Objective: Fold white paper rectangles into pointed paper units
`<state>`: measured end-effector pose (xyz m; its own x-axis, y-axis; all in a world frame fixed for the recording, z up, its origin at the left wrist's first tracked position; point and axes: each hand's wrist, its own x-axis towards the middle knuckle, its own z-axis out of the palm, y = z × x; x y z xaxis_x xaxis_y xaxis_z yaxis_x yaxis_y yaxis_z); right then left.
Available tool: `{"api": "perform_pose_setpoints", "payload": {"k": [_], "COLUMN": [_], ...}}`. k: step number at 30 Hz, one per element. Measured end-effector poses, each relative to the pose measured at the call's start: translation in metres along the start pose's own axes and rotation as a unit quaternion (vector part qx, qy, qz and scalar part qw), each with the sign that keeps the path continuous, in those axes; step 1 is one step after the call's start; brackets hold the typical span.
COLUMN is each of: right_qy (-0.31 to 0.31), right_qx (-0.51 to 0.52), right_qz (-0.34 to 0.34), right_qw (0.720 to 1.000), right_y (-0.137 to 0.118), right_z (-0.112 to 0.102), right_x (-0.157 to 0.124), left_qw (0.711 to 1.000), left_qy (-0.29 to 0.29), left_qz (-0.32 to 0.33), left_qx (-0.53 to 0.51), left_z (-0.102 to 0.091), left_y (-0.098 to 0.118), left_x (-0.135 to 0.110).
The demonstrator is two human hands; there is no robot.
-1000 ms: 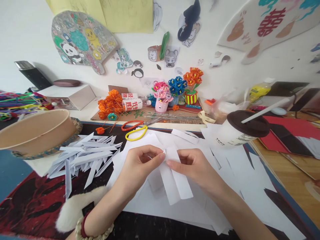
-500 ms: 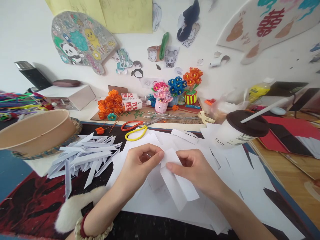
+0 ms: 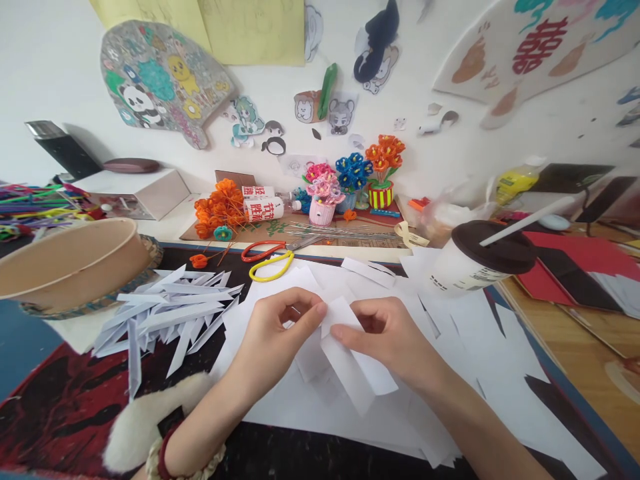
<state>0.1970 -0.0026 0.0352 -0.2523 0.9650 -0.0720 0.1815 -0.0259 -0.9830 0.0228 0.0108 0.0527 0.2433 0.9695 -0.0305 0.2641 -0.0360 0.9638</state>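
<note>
Between my two hands is a partly folded strip of white paper (image 3: 353, 373), its two halves hanging down side by side. My left hand (image 3: 287, 323) pinches its upper left edge between thumb and forefinger. With the thumb on the front and the curled fingers behind, my right hand (image 3: 375, 333) grips the upper right part. Loose white sheets (image 3: 280, 407) lie spread beneath both hands. To the left is a heap of folded paper strips (image 3: 165, 310). Scissors (image 3: 273, 267) with one red and one yellow handle rest just beyond my left hand.
A lidded cup with a straw (image 3: 480, 257) stands at right. On the left are a round tan container (image 3: 70, 260) and a white fluffy thing (image 3: 135, 427) by my forearm. Orange flowers (image 3: 220, 207), small flower pots (image 3: 323, 210) and a bottle (image 3: 265, 209) line the back ledge.
Both hands keep almost the same grip on the folded paper strip. The whole view has shifted very slightly; nothing was taken up or let go.
</note>
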Motion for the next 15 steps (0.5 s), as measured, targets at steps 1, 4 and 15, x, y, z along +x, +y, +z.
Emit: {"api": "perform_pose_setpoints", "payload": {"k": [1,4,15], "right_qy": [-0.002,-0.003,0.006], "right_qx": [0.002,0.008,-0.003], "right_qz": [0.002,0.004,-0.003], "right_qw": [1.0,1.0,1.0], "right_y": [-0.0006,-0.0022,-0.0006], "right_z": [0.0,-0.0002,-0.0029], "right_x": [0.0001,0.0004,0.0003], "left_qw": [1.0,1.0,0.997], "left_qy": [0.003,0.005,-0.012], "left_qz": [0.007,0.021,0.052], "left_qx": [0.007,0.022,0.05], "left_z": [0.0004,0.0013,0.0025], "left_y": [-0.0004,-0.0017,-0.0006], "left_x": [-0.0004,-0.0014,-0.0015]}}
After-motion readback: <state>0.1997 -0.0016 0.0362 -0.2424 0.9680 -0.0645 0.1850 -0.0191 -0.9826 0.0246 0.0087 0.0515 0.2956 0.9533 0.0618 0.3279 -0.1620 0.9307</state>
